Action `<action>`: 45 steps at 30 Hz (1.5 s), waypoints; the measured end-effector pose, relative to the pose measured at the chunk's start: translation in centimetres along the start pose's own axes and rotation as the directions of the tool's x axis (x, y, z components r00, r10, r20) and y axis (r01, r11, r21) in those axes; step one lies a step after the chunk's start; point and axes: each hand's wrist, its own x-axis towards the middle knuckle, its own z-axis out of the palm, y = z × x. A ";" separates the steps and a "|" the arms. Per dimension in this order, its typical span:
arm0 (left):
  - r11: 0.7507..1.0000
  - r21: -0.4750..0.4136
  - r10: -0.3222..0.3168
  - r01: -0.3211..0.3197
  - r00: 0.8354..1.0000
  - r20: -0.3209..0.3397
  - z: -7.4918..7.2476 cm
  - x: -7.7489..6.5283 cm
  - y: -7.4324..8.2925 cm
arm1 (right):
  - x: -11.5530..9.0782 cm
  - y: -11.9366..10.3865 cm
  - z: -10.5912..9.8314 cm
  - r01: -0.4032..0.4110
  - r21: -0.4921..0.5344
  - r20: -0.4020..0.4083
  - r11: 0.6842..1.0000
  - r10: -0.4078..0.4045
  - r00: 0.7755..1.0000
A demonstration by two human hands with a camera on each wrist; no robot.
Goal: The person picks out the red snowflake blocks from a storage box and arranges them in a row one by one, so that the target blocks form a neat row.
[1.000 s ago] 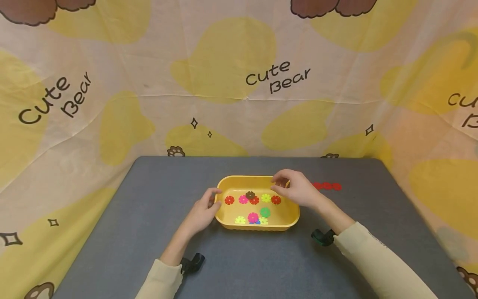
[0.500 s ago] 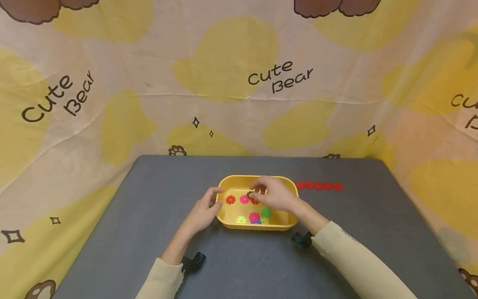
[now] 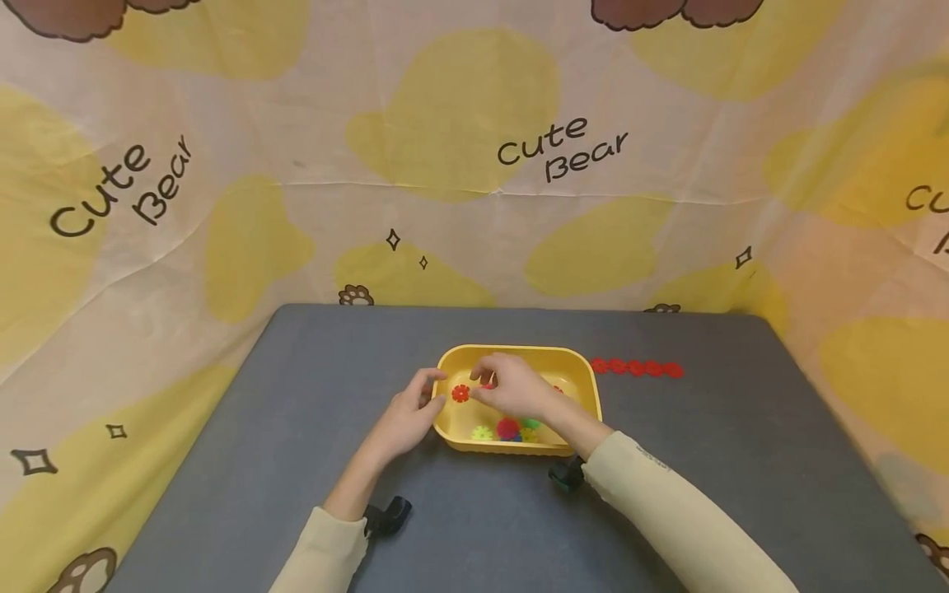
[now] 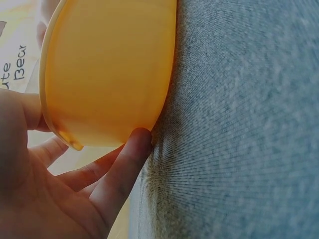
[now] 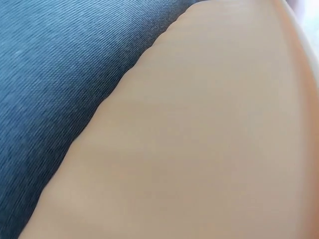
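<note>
My left hand (image 3: 406,416) holds the left end of a yellow plastic tray (image 3: 442,428). In the left wrist view, its fingers are at the rim and against the outer wall of the tray (image 4: 109,69). Over the tray reaches my right hand (image 3: 515,387), thumb and forefinger apart and nothing seen held between them. Just left of its fingertips lies a red notched disc (image 3: 460,394). Nearer the tray's front wall are a pink disc (image 3: 507,428), a pale yellow disc (image 3: 482,433) and other coloured discs. The right hand and forearm cover part of the tray.
A row of several red discs (image 3: 636,367) lies on the grey table (image 3: 474,519), right of the tray. A printed cloth (image 3: 445,165) hangs behind and at the sides. The tray's wall fills much of the right wrist view.
My right hand has moved left over the tray, from its right end to near the red disc at the left. The red row is more fully uncovered. The left hand stays at the rim.
</note>
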 end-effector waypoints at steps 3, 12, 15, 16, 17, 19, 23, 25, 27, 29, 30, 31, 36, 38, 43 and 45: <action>1.000 -0.008 0.010 -0.010 1.000 0.007 0.0 0.1 0.1 | 0.7 0.0 0.4 -0.027 -0.006 0.018 1.000 0.028 0.999; 1.000 -0.010 0.028 -0.028 1.000 0.002 0.0 0.1 0.0 | 2.2 -0.1 1.8 -0.053 -0.028 0.074 0.998 0.055 0.996; 1.000 -0.009 0.029 -0.029 1.000 0.006 0.0 0.1 0.0 | 2.5 0.0 2.3 -0.064 -0.053 0.076 0.997 0.068 0.995; 1.000 -0.010 0.027 -0.027 1.000 0.009 0.0 0.1 0.1 | 2.6 0.1 2.4 -0.069 -0.065 0.075 0.996 0.073 0.994; 1.000 -0.008 0.026 -0.026 1.000 0.012 0.1 0.1 0.1 | 2.7 0.1 2.6 -0.072 -0.078 0.073 0.994 0.078 0.994; 1.000 -0.016 0.023 -0.023 1.000 0.015 0.1 0.2 0.1 | 2.8 0.2 2.8 -0.068 -0.101 0.065 0.993 0.074 0.995; 1.000 -0.017 0.026 -0.025 1.000 0.008 0.2 0.2 0.1 | 2.9 0.2 3.2 -0.068 -0.139 0.052 0.988 0.076 0.996; 1.000 -0.014 0.026 -0.026 1.000 0.005 0.2 0.2 0.2 | 3.0 0.3 3.4 -0.074 -0.161 0.049 0.984 0.083 0.995; 1.000 -0.013 0.024 -0.024 1.000 0.003 0.2 0.1 0.2 | 3.0 0.3 3.6 -0.080 -0.181 0.046 0.980 0.090 0.995; 1.000 -0.015 0.021 -0.021 1.000 -0.001 0.1 0.1 0.2 | 3.2 0.3 3.8 -0.085 -0.195 0.046 0.977 0.096 0.994; 1.000 -0.016 0.021 -0.021 1.000 -0.003 0.1 0.1 0.2 | 3.2 0.3 3.9 -0.088 -0.197 0.047 0.976 0.099 0.994; 1.000 -0.015 0.019 -0.019 1.000 -0.007 0.1 0.0 0.2 | 3.3 0.4 3.9 -0.090 -0.195 0.047 0.977 0.101 0.994; 1.000 -0.010 0.017 -0.018 1.000 -0.013 0.1 0.1 0.1 | 3.4 0.3 4.0 -0.120 -0.194 0.057 0.974 0.133 0.989; 1.000 -0.014 0.016 -0.016 1.000 -0.010 0.1 0.1 0.0 | 3.4 0.3 4.1 -0.123 -0.192 0.062 0.974 0.138 0.989; 1.000 -0.021 0.014 -0.014 1.000 0.000 0.0 0.0 -0.1 | 3.2 0.2 4.0 -0.114 -0.188 0.072 0.975 0.130 0.989; 1.000 -0.020 0.014 -0.014 1.000 0.001 0.0 0.0 -0.1 | 3.2 0.2 4.0 -0.106 -0.193 0.076 0.975 0.123 0.989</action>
